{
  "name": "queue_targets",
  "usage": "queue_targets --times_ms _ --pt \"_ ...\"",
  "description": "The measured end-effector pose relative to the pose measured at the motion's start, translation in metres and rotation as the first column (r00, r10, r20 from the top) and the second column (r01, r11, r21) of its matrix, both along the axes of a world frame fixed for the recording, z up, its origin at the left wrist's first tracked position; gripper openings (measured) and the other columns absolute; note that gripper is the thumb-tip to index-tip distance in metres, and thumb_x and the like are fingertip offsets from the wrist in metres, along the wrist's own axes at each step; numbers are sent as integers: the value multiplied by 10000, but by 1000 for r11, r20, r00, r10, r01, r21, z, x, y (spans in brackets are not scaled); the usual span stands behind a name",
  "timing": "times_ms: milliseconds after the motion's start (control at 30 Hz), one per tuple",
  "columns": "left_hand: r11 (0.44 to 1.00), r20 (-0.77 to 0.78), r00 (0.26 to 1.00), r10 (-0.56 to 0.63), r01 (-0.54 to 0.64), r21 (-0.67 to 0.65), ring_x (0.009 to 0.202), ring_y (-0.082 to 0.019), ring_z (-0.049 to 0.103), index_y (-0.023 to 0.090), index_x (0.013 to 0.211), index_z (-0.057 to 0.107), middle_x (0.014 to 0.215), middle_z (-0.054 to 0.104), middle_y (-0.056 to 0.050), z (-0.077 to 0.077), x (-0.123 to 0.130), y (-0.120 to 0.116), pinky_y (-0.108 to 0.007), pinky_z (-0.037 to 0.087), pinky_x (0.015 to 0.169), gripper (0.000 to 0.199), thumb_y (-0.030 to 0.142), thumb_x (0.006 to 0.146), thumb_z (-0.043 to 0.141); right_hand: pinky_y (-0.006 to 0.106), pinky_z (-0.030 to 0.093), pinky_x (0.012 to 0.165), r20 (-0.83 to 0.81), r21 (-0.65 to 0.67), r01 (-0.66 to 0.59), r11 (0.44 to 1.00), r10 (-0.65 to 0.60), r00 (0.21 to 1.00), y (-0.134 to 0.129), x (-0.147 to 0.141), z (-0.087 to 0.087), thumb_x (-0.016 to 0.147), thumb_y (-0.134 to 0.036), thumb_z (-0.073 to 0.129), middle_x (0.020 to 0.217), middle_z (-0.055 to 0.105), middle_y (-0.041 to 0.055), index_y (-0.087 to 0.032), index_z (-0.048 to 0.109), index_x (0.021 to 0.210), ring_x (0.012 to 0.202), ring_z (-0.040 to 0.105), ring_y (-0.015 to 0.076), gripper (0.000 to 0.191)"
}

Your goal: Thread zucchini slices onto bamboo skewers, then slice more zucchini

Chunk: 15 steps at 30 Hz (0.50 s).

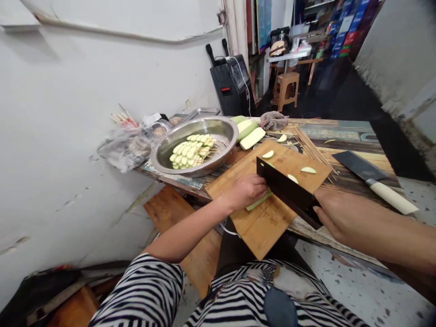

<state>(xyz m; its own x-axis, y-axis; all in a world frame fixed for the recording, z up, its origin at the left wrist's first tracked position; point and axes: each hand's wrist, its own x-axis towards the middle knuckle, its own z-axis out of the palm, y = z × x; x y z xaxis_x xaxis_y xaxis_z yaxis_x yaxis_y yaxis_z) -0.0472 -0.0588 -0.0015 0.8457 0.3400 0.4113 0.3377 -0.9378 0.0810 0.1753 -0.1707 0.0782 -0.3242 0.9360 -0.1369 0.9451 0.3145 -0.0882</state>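
My right hand (335,213) grips a dark-bladed cleaver (288,190), whose blade slants across the wooden cutting board (269,231). Against the blade's left side, the curled fingers of my left hand (250,188) press down on a pale green zucchini piece (258,202); the hand covers part of it. Beyond the blade lie several cut zucchini slices (308,170), one of them partly hidden by the cleaver. Larger peeled zucchini pieces (252,138) rest past the board's far edge, beside a metal basin (218,125) holding skewered zucchini slices (190,152).
Loose bamboo skewers (311,147) lie along the board's far right edge. To the right is a second cleaver (361,165) with a pale handle. A crumpled cloth (273,121) sits at the back of the table, and plastic bags (127,147) lie left of the basin, by the wall.
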Motion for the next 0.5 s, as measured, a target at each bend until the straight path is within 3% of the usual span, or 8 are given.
queue_targets --times_ms 100,500 --pt "1000 29 999 -15 14 18 807 -183 595 126 822 644 887 650 -116 0 -1 -1 -312 492 707 312 262 919 381 307 370 542 51 -84 -16 996 20 999 4 -1 -3 828 -114 360 748 649 138 -164 518 756 627 612 223 180" --pt "999 33 999 9 -10 34 811 -164 588 131 839 647 915 655 -105 0 -8 -8 -295 495 724 310 265 921 381 290 318 468 77 -27 95 995 -93 993 -7 -9 24 806 -157 418 590 611 68 -173 503 792 540 597 213 88"
